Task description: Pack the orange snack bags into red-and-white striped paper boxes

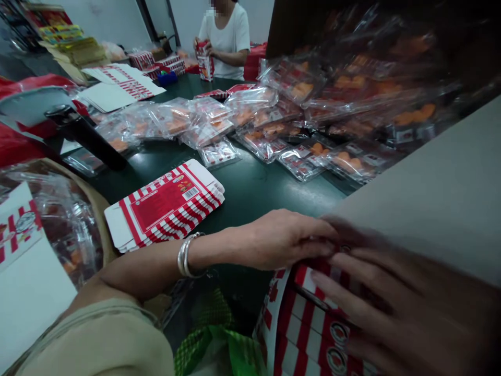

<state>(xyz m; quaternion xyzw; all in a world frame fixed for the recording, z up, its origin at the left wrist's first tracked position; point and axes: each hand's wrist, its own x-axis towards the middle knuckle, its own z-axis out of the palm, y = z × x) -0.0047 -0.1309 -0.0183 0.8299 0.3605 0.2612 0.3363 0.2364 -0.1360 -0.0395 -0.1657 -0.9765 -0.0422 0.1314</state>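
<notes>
Fingers (352, 277) of the right hand (407, 308): blurred, slightly spread, laid across the upper face of a red-and-white striped carton (309, 324); any pinch could not be told. Carton's long axis ran roughly top to bottom in the head view, upper end under both hands, lower end cut off by the frame. Left hand (282, 240): fingers pressed together, tips at the carton's upper end, beside the right fingers; arm reaching across from lower left, wrist nearly straight. Silver bangle (187, 256) on that wrist; beige sleeve (97, 339) above the elbow.

Just left of the carton, a green checked bag (211, 339). Beyond it and left, a stack of flat printed carton blanks (164, 206) on a dark green table (250, 188). Farther beyond, clear packs of orange food (274, 136). Right of the carton, a grey card sheet (430, 183). Far beyond, a co-worker (227, 36) handling an upright carton (204, 61).
</notes>
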